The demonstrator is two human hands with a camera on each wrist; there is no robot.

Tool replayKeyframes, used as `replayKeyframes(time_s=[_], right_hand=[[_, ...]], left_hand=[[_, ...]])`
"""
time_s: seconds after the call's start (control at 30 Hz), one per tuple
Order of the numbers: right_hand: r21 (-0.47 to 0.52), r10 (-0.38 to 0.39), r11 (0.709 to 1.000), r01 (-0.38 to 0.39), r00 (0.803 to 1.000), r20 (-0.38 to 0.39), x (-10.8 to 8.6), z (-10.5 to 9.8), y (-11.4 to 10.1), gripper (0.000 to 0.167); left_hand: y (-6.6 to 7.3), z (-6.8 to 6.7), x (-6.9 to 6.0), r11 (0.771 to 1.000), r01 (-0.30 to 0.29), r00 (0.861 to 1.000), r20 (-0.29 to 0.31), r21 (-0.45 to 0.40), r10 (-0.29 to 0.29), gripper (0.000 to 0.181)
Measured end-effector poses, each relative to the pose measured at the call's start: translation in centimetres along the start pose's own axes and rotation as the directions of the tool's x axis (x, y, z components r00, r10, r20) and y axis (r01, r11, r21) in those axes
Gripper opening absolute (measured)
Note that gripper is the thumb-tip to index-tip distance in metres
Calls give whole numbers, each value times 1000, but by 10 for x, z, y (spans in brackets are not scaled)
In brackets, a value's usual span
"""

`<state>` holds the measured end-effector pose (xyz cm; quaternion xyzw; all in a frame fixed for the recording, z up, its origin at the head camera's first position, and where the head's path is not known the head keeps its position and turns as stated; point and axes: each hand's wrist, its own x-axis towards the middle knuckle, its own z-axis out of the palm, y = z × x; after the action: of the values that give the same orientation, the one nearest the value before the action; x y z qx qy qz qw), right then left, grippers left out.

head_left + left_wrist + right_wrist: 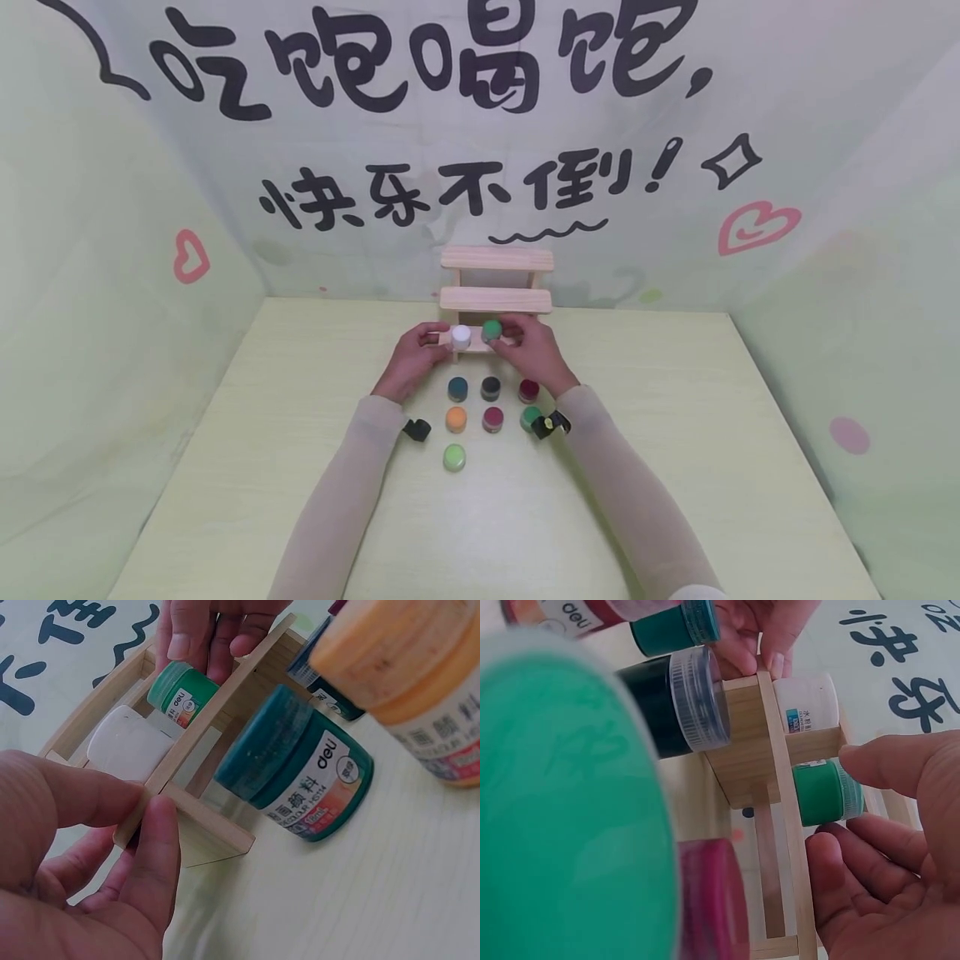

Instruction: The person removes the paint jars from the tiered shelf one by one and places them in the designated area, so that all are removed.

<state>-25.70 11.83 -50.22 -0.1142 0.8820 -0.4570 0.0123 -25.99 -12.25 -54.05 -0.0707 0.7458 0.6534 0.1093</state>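
Observation:
In the head view, a white paint jar (461,337) and a green paint jar (492,330) stand on the lowest step of a small wooden shelf (496,299). My left hand (412,360) pinches the left end of that step between thumb and fingers, close beside the white jar (129,744). With its thumb at the lid and the other fingers opposite, my right hand (536,347) holds the green jar (825,792). The right wrist view shows the jar's base partly hidden behind the step's front edge.
Before the shelf stand several paint jars: teal (457,388), dark (491,387), dark red (528,390), orange (456,419), magenta (492,418), another green jar (530,417) and light green (453,457). Behind the tabletop (660,433) hangs a printed cloth (420,275).

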Motion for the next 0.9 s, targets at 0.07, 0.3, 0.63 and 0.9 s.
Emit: replayKeyframes(time_s=[0.07, 0.3, 0.63, 0.9], right_hand=[[-12, 2, 1000, -2, 1000, 15, 1, 1, 0, 49], [-24, 2, 1000, -2, 999, 36, 3, 3, 1, 49], [-52, 11, 999, -9, 999, 39, 0, -2, -2, 47], [-26, 26, 999, -25, 999, 42, -7, -7, -6, 39]], left_hand=[[0, 0, 0, 1000, 2, 1000, 0, -2, -2, 45], [0, 0, -1, 1000, 21, 1000, -3, -4, -21, 43], [3, 1, -1, 1000, 6, 1000, -3, -11, -6, 44], [2, 0, -1, 1000, 17, 1000, 0, -19, -17, 43]])
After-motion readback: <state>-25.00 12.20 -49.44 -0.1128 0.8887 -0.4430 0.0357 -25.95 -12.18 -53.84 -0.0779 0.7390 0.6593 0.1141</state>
